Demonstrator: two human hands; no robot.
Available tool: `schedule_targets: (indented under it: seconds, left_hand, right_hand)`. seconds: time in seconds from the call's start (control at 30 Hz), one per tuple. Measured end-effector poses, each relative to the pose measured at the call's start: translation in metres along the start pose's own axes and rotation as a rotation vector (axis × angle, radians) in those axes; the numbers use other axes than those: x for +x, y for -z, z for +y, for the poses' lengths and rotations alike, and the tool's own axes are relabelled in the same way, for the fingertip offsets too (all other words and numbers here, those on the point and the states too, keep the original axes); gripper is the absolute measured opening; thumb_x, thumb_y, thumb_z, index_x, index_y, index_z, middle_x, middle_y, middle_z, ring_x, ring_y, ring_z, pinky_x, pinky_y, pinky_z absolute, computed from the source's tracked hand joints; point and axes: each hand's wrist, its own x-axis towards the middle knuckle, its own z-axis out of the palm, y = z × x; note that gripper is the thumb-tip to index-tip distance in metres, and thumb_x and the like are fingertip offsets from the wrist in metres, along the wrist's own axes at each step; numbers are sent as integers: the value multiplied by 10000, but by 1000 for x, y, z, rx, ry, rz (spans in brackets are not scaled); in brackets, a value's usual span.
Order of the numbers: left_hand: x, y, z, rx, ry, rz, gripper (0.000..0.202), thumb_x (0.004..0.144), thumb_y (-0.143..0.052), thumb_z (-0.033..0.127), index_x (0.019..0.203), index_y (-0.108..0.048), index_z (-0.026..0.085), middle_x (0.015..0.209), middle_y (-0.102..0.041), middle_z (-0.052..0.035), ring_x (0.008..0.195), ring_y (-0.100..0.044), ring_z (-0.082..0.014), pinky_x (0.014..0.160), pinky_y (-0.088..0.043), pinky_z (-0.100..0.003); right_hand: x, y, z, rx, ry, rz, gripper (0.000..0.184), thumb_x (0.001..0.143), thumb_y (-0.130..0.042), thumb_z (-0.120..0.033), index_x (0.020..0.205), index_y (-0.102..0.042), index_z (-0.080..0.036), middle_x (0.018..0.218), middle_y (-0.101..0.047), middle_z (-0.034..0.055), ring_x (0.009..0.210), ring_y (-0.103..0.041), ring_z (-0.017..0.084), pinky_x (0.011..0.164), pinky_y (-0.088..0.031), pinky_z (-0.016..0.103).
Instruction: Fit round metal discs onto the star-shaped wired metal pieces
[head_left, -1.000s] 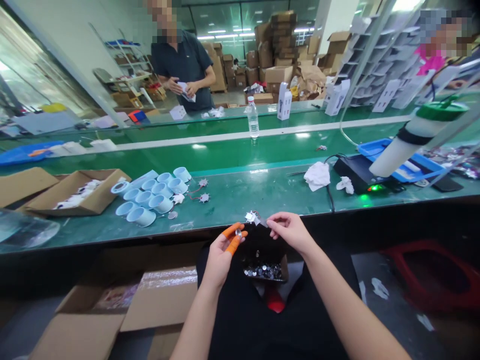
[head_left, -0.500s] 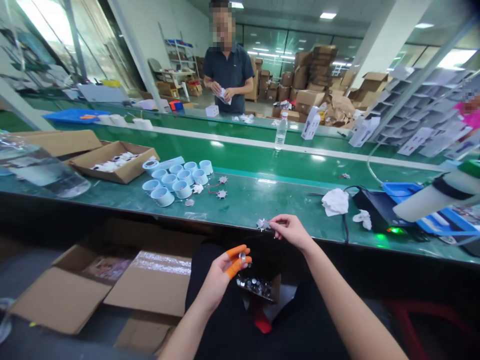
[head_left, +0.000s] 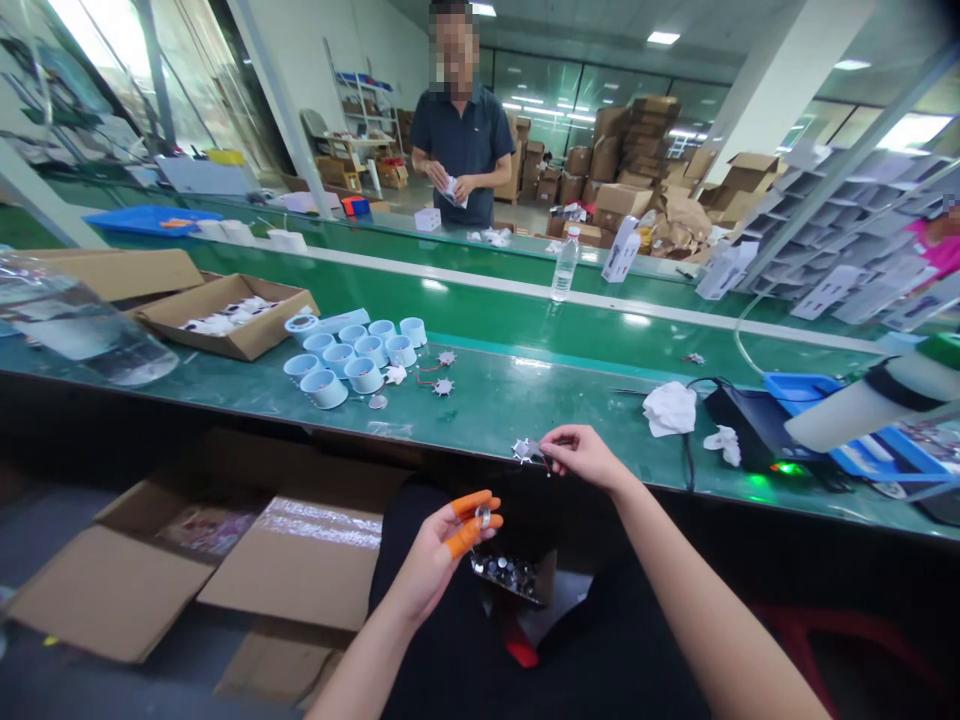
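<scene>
Orange finger cots cover fingers of my left hand [head_left: 442,545], which pinches a small round silver metal cap [head_left: 484,517] in front of the bench edge. My right hand [head_left: 581,455] is closed at the bench edge on a small star-shaped plate [head_left: 523,451] with thin wires hanging below the fingers. Below my hands, a small box of shiny round metal caps [head_left: 514,575] sits at my lap. Two similar star-shaped plates [head_left: 444,387] with red wires lie on the bench, left of my right hand.
Light blue cups [head_left: 324,388] stand grouped on the green bench, beside a carton of white parts [head_left: 247,330]. On the right are a crumpled white cloth [head_left: 670,408], a black device with a green light [head_left: 757,435] and a blue tray [head_left: 892,450]. A person [head_left: 461,150] stands opposite.
Both hands keep their hold and have barely moved. The view has shifted slightly. My left hand has tilted a little, with the metal cap still between its fingers.
</scene>
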Motion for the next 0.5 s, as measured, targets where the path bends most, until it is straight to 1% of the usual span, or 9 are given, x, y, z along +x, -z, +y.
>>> schedule_targets:
  seconds: [0.17, 0.33, 0.5]
  left_hand:
    - [0, -3, -3, 7, 18, 1, 475, 744, -876, 267, 1189, -740, 169, 1253, -725, -164, 1086, -720, -282, 987, -539, -391]
    - [0, -5, -3, 13, 30, 4, 473, 727, -889, 262, 1172, -751, 178, 1249, -726, -160, 1080, -720, -278, 986, -532, -386]
    - [2, -2, -4, 14, 36, -4, 464, 737, -884, 271, 1174, -751, 188, 1250, -728, -151, 1079, -719, -263, 970, -532, -355]
  right_hand:
    - [5, 1, 0, -28, 7, -58, 438, 765, -776, -539, 887, -711, -123, 606, -668, 15, 516, -623, 125, 517, -529, 245]
    - [8, 1, 7, -17, 18, -33, 467, 763, -770, -563, 913, -719, -124, 592, -664, 12, 514, -627, 134, 521, -530, 254]
    - [8, 2, 10, -3, 15, -26, 456, 765, -775, -551, 910, -711, -123, 599, -661, 12, 526, -630, 135, 517, -532, 252]
